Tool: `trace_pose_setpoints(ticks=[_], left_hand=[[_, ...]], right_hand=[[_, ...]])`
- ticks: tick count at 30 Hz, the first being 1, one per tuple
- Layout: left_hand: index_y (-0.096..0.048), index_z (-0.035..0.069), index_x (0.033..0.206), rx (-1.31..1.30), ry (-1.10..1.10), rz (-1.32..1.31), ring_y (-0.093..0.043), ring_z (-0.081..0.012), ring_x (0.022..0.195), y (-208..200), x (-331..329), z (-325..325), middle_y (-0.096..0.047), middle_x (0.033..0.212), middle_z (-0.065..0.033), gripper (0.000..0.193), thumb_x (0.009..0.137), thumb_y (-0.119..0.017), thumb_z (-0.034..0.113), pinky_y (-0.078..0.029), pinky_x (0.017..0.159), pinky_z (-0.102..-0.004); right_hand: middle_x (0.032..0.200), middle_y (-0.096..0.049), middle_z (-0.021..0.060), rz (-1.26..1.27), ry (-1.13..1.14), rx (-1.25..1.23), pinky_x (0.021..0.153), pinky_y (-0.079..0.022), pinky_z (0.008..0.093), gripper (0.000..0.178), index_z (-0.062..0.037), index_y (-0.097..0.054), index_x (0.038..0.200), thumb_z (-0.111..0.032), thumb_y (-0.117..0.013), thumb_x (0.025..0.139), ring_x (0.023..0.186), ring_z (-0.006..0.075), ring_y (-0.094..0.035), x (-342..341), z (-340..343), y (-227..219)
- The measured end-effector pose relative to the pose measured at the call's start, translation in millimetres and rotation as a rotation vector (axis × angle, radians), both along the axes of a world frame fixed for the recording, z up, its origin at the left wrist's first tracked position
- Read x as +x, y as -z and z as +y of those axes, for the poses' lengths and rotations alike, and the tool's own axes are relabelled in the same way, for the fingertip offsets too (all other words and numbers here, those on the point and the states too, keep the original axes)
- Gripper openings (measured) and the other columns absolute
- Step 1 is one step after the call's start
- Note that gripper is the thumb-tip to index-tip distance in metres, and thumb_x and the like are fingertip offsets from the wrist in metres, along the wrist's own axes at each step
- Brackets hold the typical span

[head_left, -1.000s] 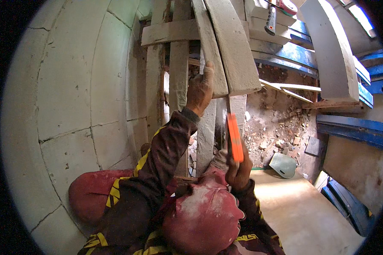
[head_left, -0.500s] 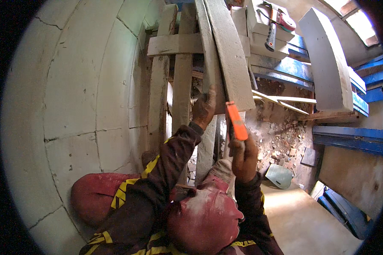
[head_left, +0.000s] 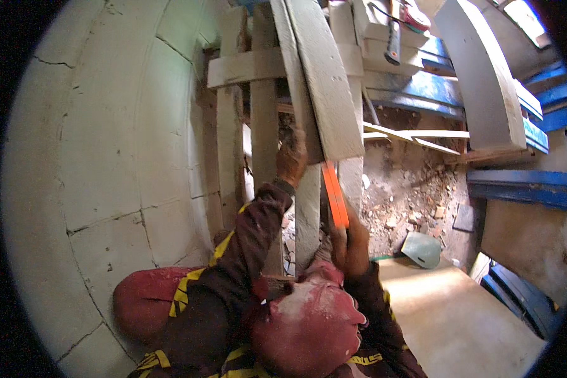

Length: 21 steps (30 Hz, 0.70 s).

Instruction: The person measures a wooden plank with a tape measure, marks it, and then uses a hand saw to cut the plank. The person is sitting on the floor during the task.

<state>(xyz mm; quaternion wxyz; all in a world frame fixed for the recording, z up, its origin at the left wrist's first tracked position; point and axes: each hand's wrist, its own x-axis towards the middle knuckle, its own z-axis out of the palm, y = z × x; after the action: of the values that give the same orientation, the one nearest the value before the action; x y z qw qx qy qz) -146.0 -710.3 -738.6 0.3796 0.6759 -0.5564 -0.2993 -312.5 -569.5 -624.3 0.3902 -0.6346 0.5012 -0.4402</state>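
Note:
A long pale grey block (head_left: 337, 104) lies lengthwise ahead of me on wooden beams, a narrow dark slit running along it. My left hand (head_left: 293, 156) is closed on the near left edge of this block, its fingers partly hidden. My right hand (head_left: 353, 242) grips an orange-handled hand saw (head_left: 336, 195), seen edge-on at the near end of the slit. The saw's blade is mostly hidden, so how deep it sits in the block cannot be told.
Pale block walling (head_left: 107, 151) rises on the left. A crosspiece (head_left: 246, 67) spans the wooden beams. At the upper right are a hammer (head_left: 393, 41), a red tape measure (head_left: 414, 17) and an upright pale block (head_left: 482, 82). Rubble (head_left: 403, 201) and a grey-green plate (head_left: 421, 249) lie right.
My right hand has drawn the orange-handled hand saw back toward me. My left hand stays on the block. The whole view has shifted slightly.

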Motion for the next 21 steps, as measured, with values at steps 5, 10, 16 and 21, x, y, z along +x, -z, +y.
trace_pose_setpoints(ticks=[5,10,16,21], left_hand=[[-0.058,-0.002,0.119,0.065,-0.007,0.289,-0.059,-0.039,0.093,11,-14,-5,-0.061,0.109,-0.0285,0.064,0.1,-0.037,0.055,-0.043,0.08,-0.0458],[-0.04,0.002,0.144,-0.001,0.267,0.035,-0.053,-0.0325,0.116,36,-2,-20,-0.047,0.14,-0.0227,0.062,0.099,-0.045,0.044,-0.039,0.099,-0.0413],[-0.045,-0.001,0.139,0.133,0.046,0.366,-0.062,-0.0332,0.104,57,13,-32,-0.061,0.126,-0.0171,0.059,0.104,-0.036,0.045,-0.047,0.09,-0.0394],[-0.047,0.0,0.136,-0.022,0.038,0.227,-0.065,-0.0343,0.101,45,1,-23,-0.067,0.112,-0.018,0.054,0.102,-0.042,0.042,-0.053,0.079,-0.0446]], right_hand=[[0.108,-0.063,0.0229,0.027,0.04,0.257,0.076,-0.053,0.0363,0.053,0.004,-0.044,0.139,-0.033,-0.044,0.101,0.085,0.0288,-0.067,-20,58,-6],[0.119,-0.062,0.0279,0.015,0.041,0.402,0.076,-0.054,0.0404,0.054,0.0004,-0.043,0.142,-0.035,-0.042,0.102,0.088,0.0354,-0.068,-42,34,-14],[0.131,-0.056,0.0283,-0.037,-0.047,-0.026,0.095,-0.049,0.0396,0.052,0.0002,-0.043,0.142,-0.031,-0.044,0.101,0.118,0.0395,-0.06,-34,33,-15],[0.13,-0.057,0.0286,-0.087,0.02,0.132,0.097,-0.047,0.0377,0.048,0.005,-0.043,0.14,-0.013,-0.051,0.096,0.119,0.0381,-0.06,-11,-12,10]])
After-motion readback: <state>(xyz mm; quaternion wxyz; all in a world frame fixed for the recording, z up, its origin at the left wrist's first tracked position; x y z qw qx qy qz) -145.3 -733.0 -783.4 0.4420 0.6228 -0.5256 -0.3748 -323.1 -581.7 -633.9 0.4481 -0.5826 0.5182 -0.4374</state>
